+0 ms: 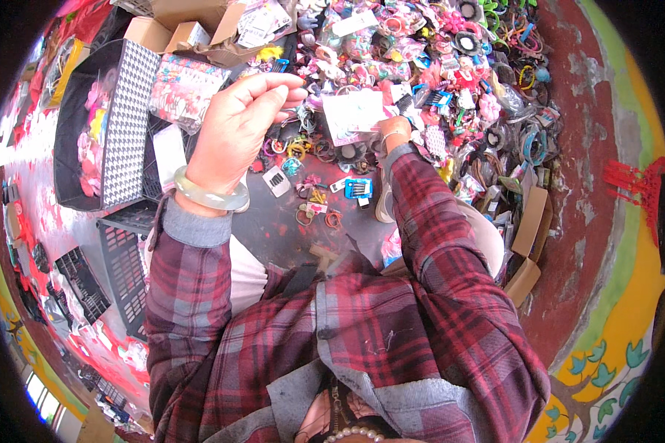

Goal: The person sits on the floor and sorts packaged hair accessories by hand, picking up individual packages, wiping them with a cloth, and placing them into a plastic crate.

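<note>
My left hand, with a pale bangle on its wrist, is raised left of the middle. Its thumb and fingers are pressed together, and whatever may be between them is too small to make out. A white card is spread above the near edge of a heap of hair accessories. At its right edge my right hand is closed on the card, the fingertips partly hidden. Below the hands, a blue-backed card of dark clips and a small white card lie on the dark floor, beside several loose hair ties.
A black-and-white houndstooth bin with pink items stands at left, beside a clear bag of red-and-white pieces. Below it is a black plastic crate. Open cardboard boxes sit at the back. A cardboard flap rises at right.
</note>
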Available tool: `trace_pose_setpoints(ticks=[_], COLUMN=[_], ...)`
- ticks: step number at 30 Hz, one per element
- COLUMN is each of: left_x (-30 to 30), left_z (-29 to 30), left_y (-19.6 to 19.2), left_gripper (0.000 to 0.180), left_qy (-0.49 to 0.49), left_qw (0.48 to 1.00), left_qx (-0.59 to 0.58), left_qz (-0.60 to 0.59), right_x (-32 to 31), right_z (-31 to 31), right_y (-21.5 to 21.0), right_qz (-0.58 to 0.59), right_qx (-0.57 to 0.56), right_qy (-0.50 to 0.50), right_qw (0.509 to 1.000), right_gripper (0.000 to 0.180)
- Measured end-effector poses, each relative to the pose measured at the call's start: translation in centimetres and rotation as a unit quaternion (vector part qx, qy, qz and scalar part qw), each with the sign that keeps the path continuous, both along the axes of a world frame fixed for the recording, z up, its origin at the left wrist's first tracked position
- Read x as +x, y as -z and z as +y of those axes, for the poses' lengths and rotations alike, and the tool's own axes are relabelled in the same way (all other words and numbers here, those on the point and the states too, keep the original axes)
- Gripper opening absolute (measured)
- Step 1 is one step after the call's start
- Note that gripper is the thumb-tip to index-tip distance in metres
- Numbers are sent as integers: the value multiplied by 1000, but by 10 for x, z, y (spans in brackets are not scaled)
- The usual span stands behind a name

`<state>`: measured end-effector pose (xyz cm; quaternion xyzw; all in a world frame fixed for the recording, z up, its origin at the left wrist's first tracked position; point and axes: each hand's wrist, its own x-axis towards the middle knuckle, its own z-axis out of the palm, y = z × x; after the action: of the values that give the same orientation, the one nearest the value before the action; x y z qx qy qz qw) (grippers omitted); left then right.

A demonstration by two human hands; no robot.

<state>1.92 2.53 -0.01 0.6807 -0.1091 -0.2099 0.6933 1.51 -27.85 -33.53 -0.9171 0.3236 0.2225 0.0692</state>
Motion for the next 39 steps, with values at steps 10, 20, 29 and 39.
trace_pose_setpoints(ticks=[10,20,29,39], left_x=[0,5,0,-1], left_z=[4,8,8,12], left_y=[2,10,-1,-14], left_gripper=[26,24,34,14], left_qy=[-4,6,-29,-49], left_qw=[999,996,959,955], left_qx=[-6,-87,-240,-279], left_qz=[-31,4,148,85], right_x=[-4,14,-33,-44], right_z=[4,-10,91,122], right_y=[-71,-174,-346,-351], right_qz=[-143,-314,-416,-388], right_qx=[96,591,686,709], right_qy=[137,147,62,22], right_qw=[975,728,593,588], right_gripper=[39,29,31,31])
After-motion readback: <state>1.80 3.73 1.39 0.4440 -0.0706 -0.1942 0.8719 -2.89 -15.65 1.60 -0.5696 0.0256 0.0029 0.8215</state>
